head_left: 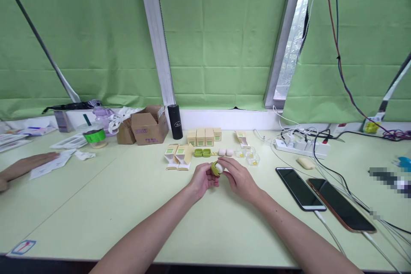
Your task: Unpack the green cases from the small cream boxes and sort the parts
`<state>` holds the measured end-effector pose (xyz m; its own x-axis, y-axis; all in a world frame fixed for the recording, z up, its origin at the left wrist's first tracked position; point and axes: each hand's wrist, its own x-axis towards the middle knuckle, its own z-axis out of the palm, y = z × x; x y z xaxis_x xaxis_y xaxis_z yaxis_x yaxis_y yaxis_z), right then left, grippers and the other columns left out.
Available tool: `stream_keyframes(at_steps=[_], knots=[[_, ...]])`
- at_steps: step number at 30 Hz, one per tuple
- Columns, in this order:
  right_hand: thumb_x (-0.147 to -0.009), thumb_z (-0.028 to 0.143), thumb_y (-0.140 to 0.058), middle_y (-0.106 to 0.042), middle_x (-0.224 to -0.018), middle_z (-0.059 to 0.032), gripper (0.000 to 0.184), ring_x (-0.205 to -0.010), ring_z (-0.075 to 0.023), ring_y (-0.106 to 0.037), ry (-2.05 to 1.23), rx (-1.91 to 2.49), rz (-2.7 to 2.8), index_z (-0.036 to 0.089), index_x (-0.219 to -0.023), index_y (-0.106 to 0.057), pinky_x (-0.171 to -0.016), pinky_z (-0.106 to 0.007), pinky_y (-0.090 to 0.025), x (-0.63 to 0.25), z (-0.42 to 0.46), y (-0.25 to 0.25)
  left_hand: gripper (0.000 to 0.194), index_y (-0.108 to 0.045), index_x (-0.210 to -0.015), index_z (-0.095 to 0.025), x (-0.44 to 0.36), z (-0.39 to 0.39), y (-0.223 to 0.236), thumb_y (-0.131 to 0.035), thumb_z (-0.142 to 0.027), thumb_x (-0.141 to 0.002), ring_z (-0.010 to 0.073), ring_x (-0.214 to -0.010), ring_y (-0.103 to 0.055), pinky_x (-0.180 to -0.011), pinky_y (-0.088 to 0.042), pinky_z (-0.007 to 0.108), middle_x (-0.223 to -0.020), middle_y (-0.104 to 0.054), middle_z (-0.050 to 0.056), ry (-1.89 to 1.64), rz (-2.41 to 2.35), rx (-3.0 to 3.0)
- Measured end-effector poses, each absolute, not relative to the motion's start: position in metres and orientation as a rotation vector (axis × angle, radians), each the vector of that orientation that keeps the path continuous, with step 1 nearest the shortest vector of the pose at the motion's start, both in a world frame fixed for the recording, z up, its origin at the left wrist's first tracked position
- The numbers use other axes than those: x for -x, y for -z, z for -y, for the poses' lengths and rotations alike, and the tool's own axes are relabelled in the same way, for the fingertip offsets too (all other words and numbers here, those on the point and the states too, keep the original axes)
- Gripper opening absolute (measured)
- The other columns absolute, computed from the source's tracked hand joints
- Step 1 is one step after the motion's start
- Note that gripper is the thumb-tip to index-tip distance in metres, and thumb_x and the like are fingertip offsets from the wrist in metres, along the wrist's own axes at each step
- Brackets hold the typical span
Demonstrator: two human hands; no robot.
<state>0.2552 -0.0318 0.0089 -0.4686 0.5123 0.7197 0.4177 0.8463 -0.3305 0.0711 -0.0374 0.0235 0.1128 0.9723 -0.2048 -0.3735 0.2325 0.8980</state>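
Note:
My left hand (203, 179) and my right hand (239, 178) meet over the middle of the pale green table (128, 205). Between their fingers they grip a small round green case (215, 168) with a white piece (219, 167) set in it. Just behind lie two green cases (202, 153), two white pieces (225, 152) and clear plastic trays (248, 156). A row of small cream boxes (204, 136) stands further back. Opened cream boxes (178, 156) lie to the left of my hands.
Two phones (321, 195) charge at the right, with a power strip (300, 144) and tangled cables behind. A black flask (175, 121), cardboard boxes (146, 127) and a cup (93, 135) stand at the back left. Another person's hand (22, 167) rests on the far left.

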Motion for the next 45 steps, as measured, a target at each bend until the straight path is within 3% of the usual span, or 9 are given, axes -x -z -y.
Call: stream_keyframes(at_steps=[4, 8, 12, 18, 25, 32, 42, 45], knots=[[-0.101, 0.025, -0.054, -0.063, -0.14, -0.0101, 0.038, -0.131, -0.0258, -0.06, -0.496, 0.686, 1.948, 0.028, -0.138, -0.057, -0.11, -0.048, -0.052, -0.253, 0.034, -0.009, 0.034, -0.064, -0.082, -0.015, -0.069, 0.037, -0.022, -0.072, -0.048, -0.08, 0.0151, -0.046, -0.058, -0.045, -0.05, 0.027, -0.061, -0.065, 0.005, -1.171, -0.959, -0.872], [-0.095, 0.043, -0.067, -0.071, -0.12, -0.0087, 0.031, -0.111, -0.0251, -0.069, -0.976, 0.696, 1.648, 0.026, -0.121, -0.063, -0.1, -0.045, -0.056, -0.248, 0.035, -0.013, 0.043, -0.059, -0.072, -0.016, -0.066, 0.034, -0.02, -0.072, -0.056, -0.08, 0.0125, -0.043, -0.054, -0.041, -0.044, 0.024, -0.06, -0.063, 0.003, -1.263, -1.02, -0.961], [-0.085, 0.054, -0.077, -0.073, -0.108, -0.0073, 0.04, -0.102, -0.0253, -0.071, -1.306, 0.609, 1.391, 0.024, -0.108, -0.066, -0.096, -0.046, -0.057, -0.245, 0.033, -0.015, 0.043, -0.054, -0.07, -0.018, -0.064, 0.03, -0.018, -0.072, -0.056, -0.078, 0.0112, -0.042, -0.052, -0.039, -0.04, 0.022, -0.06, -0.061, 0.002, -1.351, -1.07, -1.012], [-0.077, 0.058, -0.083, -0.075, -0.099, -0.007, 0.044, -0.092, -0.0257, -0.073, -1.6, 0.556, 1.182, 0.021, -0.097, -0.068, -0.095, -0.05, -0.057, -0.245, 0.03, -0.012, 0.035, -0.055, -0.074, -0.018, -0.064, 0.03, -0.021, -0.074, -0.048, -0.077, 0.0107, -0.045, -0.055, -0.04, -0.041, 0.022, -0.064, -0.063, 0.001, -1.422, -1.086, -1.02], [-0.075, 0.057, -0.085, -0.076, -0.094, -0.0069, 0.045, -0.086, -0.0262, -0.076, -1.657, 0.633, 1.094, 0.02, -0.093, -0.067, -0.094, -0.048, -0.057, -0.249, 0.029, -0.013, 0.031, -0.058, -0.075, -0.017, -0.064, 0.031, -0.022, -0.077, -0.042, -0.075, 0.0116, -0.05, -0.057, -0.041, -0.043, 0.021, -0.067, -0.064, 0.003, -1.453, -1.095, -1.047], [-0.073, 0.055, -0.087, -0.074, -0.101, -0.0066, 0.048, -0.098, -0.0275, -0.072, -1.511, 0.671, 1.186, 0.021, -0.101, -0.068, -0.09, -0.049, -0.059, -0.249, 0.029, -0.013, 0.032, -0.066, -0.085, -0.015, -0.068, 0.034, -0.024, -0.079, -0.042, -0.075, 0.0115, -0.054, -0.057, -0.038, -0.043, 0.019, -0.075, -0.067, 0.005, -1.566, -1.107, -1.169], [-0.076, 0.043, -0.083, -0.069, -0.103, -0.0048, 0.04, -0.084, -0.02, -0.064, -1.204, 0.782, 1.401, 0.023, -0.106, -0.066, -0.076, -0.039, -0.06, -0.244, 0.029, -0.01, 0.029, -0.072, -0.104, -0.018, -0.073, 0.047, -0.025, -0.078, -0.035, -0.081, 0.0208, -0.082, -0.067, -0.048, -0.054, 0.023, -0.104, -0.072, 0.012, -1.528, -1.115, -1.375], [-0.075, 0.037, -0.081, -0.068, -0.111, -0.0062, 0.038, -0.092, -0.0206, -0.064, -1.1, 0.828, 1.433, 0.024, -0.106, -0.066, -0.079, -0.036, -0.058, -0.245, 0.03, -0.01, 0.029, -0.073, -0.105, -0.019, -0.076, 0.05, -0.026, -0.077, -0.035, -0.082, 0.0243, -0.094, -0.068, -0.054, -0.057, 0.024, -0.11, -0.071, 0.013, -1.493, -1.099, -1.404]])
